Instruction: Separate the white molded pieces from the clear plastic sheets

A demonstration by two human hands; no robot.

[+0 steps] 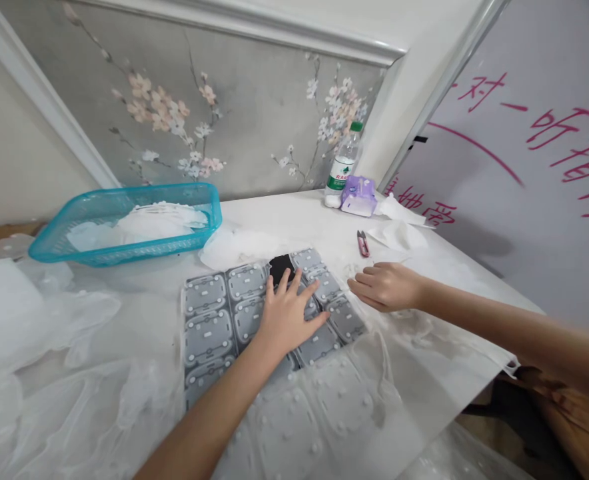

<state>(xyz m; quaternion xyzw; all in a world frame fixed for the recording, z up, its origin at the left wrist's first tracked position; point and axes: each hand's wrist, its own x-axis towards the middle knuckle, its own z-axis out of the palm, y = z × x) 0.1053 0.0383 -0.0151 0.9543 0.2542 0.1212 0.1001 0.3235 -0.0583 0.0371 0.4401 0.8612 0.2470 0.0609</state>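
Observation:
My left hand [287, 313] lies palm down with its fingers spread over a grid of grey rounded-square panels [209, 333] dotted with small white pieces. Just beyond its fingertips, one spot of the grid shows a black patch [280, 267]. To the right of the grid, my right hand [387, 287] is closed with curled fingers near the tabletop; what it pinches, if anything, is hidden. Translucent plastic film [344, 393] covers the nearer panels and runs up toward the right hand. Small red-handled thread snips [363, 244] lie beyond that hand.
A blue plastic basket [124, 257] at the back left holds white sheets. Crumpled clear plastic [49, 333] spreads over the left side. Along the back stand a bottle [342, 167] and a purple tissue pack [358, 197], with white paper [399, 235] nearby. The table edge [454, 417] runs at right.

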